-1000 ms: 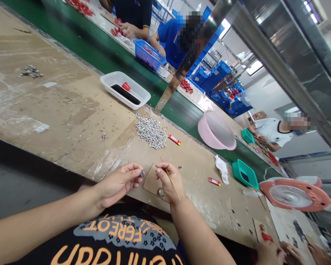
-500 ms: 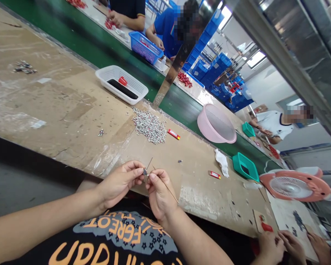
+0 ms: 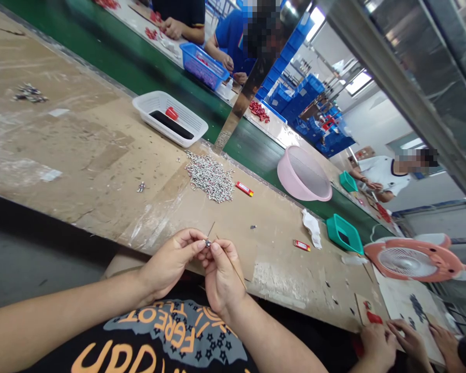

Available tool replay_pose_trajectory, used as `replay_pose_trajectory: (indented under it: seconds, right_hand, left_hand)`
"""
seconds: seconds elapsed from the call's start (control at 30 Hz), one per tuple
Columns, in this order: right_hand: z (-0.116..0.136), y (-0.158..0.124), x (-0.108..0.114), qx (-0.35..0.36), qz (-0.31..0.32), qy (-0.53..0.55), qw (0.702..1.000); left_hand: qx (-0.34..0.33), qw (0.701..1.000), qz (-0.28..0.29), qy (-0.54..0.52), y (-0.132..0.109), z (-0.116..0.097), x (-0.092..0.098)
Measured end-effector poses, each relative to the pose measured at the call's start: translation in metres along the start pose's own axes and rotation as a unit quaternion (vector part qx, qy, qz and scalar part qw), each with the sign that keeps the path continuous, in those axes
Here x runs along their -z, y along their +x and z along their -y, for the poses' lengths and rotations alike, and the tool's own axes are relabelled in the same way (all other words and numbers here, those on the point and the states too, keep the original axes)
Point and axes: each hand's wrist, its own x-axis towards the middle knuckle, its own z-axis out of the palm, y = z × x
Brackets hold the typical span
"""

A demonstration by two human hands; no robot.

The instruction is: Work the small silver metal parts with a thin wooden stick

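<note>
My left hand (image 3: 173,264) pinches a tiny metal part (image 3: 208,243) between thumb and fingertips. My right hand (image 3: 223,274) sits right against it, its fingers closed on a long thin stick (image 3: 233,267) that runs down past the palm. A fine pin (image 3: 211,229) rises just beyond the part. Both hands hover over the edge of a scuffed, tan-covered workbench (image 3: 279,269). My fingers hide most of the tiny part.
Beyond my hands lie a heap of small metal pieces (image 3: 210,177), red-labelled packets (image 3: 244,188), a white basket (image 3: 170,119), a pink colander (image 3: 303,173), a green tray (image 3: 345,234) and a fan (image 3: 413,260). A co-worker's hands (image 3: 406,336) work at lower right.
My hands have drawn closer together, and their fingertips now meet at the tiny part. The cardboard piece under them a second ago no longer shows.
</note>
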Motion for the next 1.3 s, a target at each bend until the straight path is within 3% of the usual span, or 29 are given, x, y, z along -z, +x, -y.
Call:
replay_pose_trajectory:
  seconds: [0.37, 0.67, 0.83, 1.0, 1.3]
  right_hand:
    - [-0.003, -0.003, 0.002, 0.019, -0.015, -0.016, 1.0]
    - [-0.005, -0.007, 0.004, 0.014, -0.02, -0.038, 0.999]
    - [-0.004, -0.009, 0.004, 0.003, -0.005, -0.037, 0.999]
    - [-0.004, -0.009, 0.003, 0.006, 0.028, -0.001, 1.0]
    - [-0.008, -0.013, 0.003, 0.006, 0.039, -0.038, 0.999]
  left_hand:
    - [-0.024, 0.999, 0.016, 0.044, 0.0, 0.004, -0.001]
    - [-0.042, 0.989, 0.035, 0.139, -0.001, -0.002, 0.002]
    - [-0.036, 0.995, 0.003, 0.097, -0.002, -0.004, 0.002]
    - [0.003, 1.0, 0.006, 0.023, -0.004, -0.005, 0.001]
    - [0.033, 0.999, -0.003, 0.014, -0.008, -0.007, 0.002]
